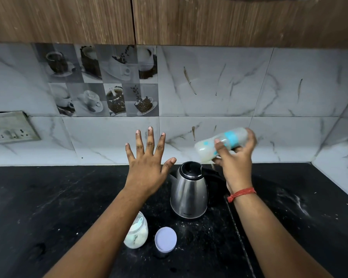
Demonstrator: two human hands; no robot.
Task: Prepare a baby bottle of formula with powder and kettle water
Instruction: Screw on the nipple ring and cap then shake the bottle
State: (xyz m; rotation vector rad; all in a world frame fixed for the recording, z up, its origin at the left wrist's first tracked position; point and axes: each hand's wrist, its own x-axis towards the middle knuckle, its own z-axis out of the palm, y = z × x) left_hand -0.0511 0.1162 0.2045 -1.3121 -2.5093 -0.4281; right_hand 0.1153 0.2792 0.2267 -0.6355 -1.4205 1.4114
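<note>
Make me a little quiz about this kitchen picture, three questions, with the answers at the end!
1. True or false: the left hand is holding the kettle.
2. Which hand grips the baby bottle?
A. left
B. right
C. both
3. Fill the gap: the loose lid lies on the counter beside the powder ____.

Key:
1. False: its fingers are spread and hold nothing.
2. B: the right hand holds it tilted on its side, above the kettle.
3. jar

Both arms reach forward. The left hand [149, 157] is raised, fingers spread straight. The right hand [236, 155] has its fingers curled in a grip.
</note>
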